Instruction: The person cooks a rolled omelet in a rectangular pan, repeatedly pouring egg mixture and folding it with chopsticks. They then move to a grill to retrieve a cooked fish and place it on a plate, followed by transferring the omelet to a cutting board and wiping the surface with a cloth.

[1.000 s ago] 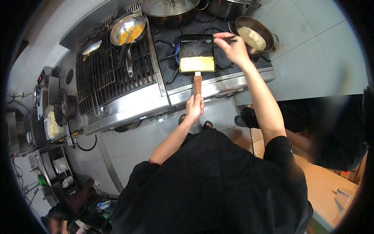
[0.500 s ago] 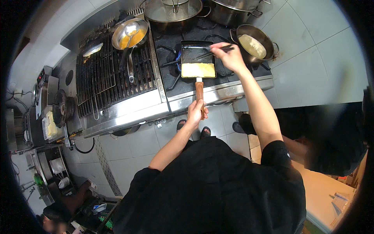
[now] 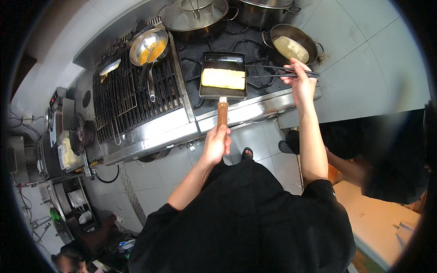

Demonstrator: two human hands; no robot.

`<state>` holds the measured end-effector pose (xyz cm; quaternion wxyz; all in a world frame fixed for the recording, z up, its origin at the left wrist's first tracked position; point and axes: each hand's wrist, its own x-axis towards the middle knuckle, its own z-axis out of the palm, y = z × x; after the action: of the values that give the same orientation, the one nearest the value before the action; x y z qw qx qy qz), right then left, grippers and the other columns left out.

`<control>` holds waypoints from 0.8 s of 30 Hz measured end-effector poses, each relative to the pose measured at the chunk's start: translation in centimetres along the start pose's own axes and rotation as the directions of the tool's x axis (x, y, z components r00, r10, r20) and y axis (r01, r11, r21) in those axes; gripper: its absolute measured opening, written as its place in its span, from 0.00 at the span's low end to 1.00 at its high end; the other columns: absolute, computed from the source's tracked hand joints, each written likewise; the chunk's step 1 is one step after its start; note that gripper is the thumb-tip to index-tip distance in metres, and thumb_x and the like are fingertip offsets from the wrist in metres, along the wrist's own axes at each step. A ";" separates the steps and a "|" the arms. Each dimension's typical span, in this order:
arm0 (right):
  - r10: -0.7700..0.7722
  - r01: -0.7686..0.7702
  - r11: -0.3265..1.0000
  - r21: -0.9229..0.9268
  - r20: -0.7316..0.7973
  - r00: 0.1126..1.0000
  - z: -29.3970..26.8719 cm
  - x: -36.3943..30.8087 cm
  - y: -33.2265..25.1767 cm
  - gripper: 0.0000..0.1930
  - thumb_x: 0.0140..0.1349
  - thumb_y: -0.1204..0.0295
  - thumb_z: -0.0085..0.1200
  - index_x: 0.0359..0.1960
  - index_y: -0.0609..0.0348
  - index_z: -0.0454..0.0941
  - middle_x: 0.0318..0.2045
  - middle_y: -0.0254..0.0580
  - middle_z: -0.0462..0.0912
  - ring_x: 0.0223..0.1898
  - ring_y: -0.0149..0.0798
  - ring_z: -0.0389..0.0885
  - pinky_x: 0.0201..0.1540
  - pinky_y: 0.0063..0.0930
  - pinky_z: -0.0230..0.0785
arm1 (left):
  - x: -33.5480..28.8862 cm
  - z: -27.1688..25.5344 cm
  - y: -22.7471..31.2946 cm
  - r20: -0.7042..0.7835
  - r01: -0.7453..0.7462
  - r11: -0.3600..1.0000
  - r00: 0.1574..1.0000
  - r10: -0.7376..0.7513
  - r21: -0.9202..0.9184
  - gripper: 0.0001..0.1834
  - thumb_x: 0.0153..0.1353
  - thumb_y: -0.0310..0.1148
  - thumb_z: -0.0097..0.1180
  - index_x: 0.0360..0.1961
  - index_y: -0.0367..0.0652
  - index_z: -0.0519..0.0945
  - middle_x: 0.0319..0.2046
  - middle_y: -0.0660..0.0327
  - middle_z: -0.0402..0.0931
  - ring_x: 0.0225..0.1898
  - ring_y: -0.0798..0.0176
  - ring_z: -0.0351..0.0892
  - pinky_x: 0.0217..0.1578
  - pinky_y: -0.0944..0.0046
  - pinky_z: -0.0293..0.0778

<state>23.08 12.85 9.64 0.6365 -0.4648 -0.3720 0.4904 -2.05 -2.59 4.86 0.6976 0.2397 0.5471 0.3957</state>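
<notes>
My left hand [image 3: 216, 145] is closed around the wooden handle [image 3: 222, 113] of a rectangular omelette pan [image 3: 223, 58] over the stove. In the middle of the pan lies a flat, pale yellow rolled omelette [image 3: 223, 78]. My right hand [image 3: 302, 84], to the right of the pan, grips a pair of long dark chopsticks [image 3: 314, 74]. They point left, slightly parted, with their tips at the pan's right side near the omelette's end. Whether the tips touch the egg I cannot tell.
Left of the burners, a steel pan [image 3: 133, 53] of orange-yellow liquid with a ladle [image 3: 150, 41] rests on a grill [image 3: 118, 102], a fish piece [image 3: 109, 67] beyond it. Large pots [image 3: 266, 17] stand behind; a two-handled pot [image 3: 311, 45] sits right. Another person [image 3: 396, 168] stands at right.
The omelette has shifted from the pan's near end to its middle. The pan has moved slightly left and toward me. My right hand has drawn the chopsticks out to the pan's right side.
</notes>
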 end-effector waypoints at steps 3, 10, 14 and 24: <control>0.130 -0.129 0.987 0.095 -0.011 0.991 0.2 1.0 1.9 0.15 0.63 0.69 0.50 0.46 0.68 0.74 0.33 0.52 0.80 0.20 0.38 0.80 0.21 0.22 0.75 | -1.6 -0.5 -0.2 -0.063 -0.008 0.997 0.998 0.013 0.075 0.16 0.67 0.42 0.40 0.32 0.39 0.68 0.12 0.65 0.63 0.08 0.72 0.57 0.09 0.71 0.58; 0.453 -0.454 0.887 0.090 0.034 0.891 -0.2 1.5 7.2 0.13 0.65 0.70 0.45 0.46 0.65 0.74 0.31 0.49 0.80 0.22 0.37 0.80 0.22 0.20 0.75 | -5.7 -1.3 -0.2 -0.042 0.002 0.976 0.999 0.007 0.220 0.16 0.67 0.42 0.40 0.34 0.38 0.68 0.15 0.64 0.64 0.10 0.71 0.61 0.10 0.70 0.60; 0.550 -0.559 0.815 0.154 0.103 0.829 -0.9 1.0 9.7 0.12 0.63 0.71 0.47 0.44 0.65 0.75 0.30 0.49 0.80 0.21 0.40 0.80 0.21 0.22 0.76 | -7.5 -1.8 0.4 -0.041 0.058 0.965 0.998 -0.050 0.257 0.18 0.67 0.43 0.40 0.35 0.36 0.68 0.15 0.64 0.64 0.11 0.71 0.61 0.11 0.70 0.61; 0.382 -0.383 0.924 -0.003 0.075 0.921 -0.4 -0.5 6.3 0.11 0.62 0.71 0.50 0.40 0.67 0.77 0.27 0.47 0.80 0.19 0.36 0.80 0.19 0.21 0.74 | -9.6 -2.8 2.1 -0.054 0.185 0.968 0.982 -0.179 0.170 0.17 0.67 0.41 0.38 0.36 0.34 0.68 0.15 0.64 0.64 0.10 0.70 0.60 0.12 0.71 0.59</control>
<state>21.57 12.85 3.47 0.5169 -0.5061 -0.2948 0.6243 -6.22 -9.42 11.17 0.6967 0.2411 0.6126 0.2850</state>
